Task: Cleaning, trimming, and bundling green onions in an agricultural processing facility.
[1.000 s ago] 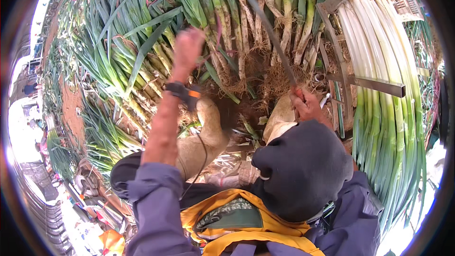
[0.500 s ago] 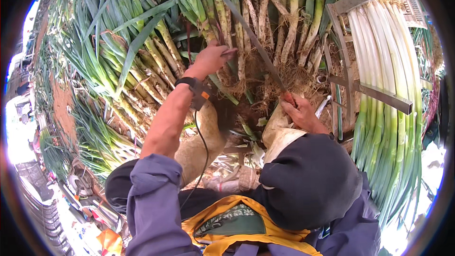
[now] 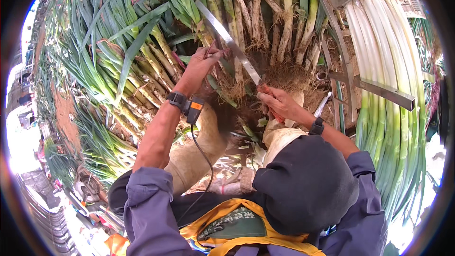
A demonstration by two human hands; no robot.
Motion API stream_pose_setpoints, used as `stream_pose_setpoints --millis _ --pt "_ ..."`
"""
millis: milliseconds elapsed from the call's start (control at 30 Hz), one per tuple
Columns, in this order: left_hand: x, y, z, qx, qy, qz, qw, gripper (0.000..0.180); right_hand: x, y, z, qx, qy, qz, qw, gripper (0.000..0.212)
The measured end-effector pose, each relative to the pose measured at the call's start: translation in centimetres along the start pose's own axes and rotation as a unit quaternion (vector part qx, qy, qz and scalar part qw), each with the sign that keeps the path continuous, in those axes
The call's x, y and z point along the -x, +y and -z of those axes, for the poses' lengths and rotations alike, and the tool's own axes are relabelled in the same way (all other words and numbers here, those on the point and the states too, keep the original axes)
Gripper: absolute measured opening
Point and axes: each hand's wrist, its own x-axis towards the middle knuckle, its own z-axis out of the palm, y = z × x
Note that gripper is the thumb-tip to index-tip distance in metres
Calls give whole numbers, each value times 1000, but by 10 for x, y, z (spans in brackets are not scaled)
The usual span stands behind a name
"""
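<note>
My left hand (image 3: 195, 70) is closed in front of the standing leeks (image 3: 239, 33), with a thin dark-red strip (image 3: 208, 51) pinched at its fingertips. A knife (image 3: 231, 43) with a long, narrow, straight blade is in my right hand (image 3: 283, 104), whose fingers wrap round its red handle. The blade slants up and to the left, its tip in front of the leek stalks, just beyond my left fingers. Shaggy roots and brown soil (image 3: 289, 76) cling to the leeks' lower ends. My left fingertips are partly hard to make out.
A metal rack (image 3: 388, 95) at the right bears peeled leeks (image 3: 379, 42) with white stalks. More untrimmed leeks (image 3: 118, 66) are heaped at the left. My knees in pale coverings (image 3: 201, 149) flank the soil. A cable (image 3: 208, 161) runs from a small box on my left wrist.
My right hand has risen up and to the left with the knife, the blade turning to catch the light. My left hand has shifted slightly left.
</note>
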Motion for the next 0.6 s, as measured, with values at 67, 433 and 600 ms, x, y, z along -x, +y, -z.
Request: stream_pose_setpoints --millis 67,433,600 --pt "-8 1 -8 105 3 35 994 21 -5 22 3 1 10 -27 1000 26" --pt "0 -18 -28 337 32 54 939 10 14 19 4 171 -33 -4 985 33" --pt "-1 -13 -26 410 63 69 907 14 21 31 6 179 -3 43 983 34"
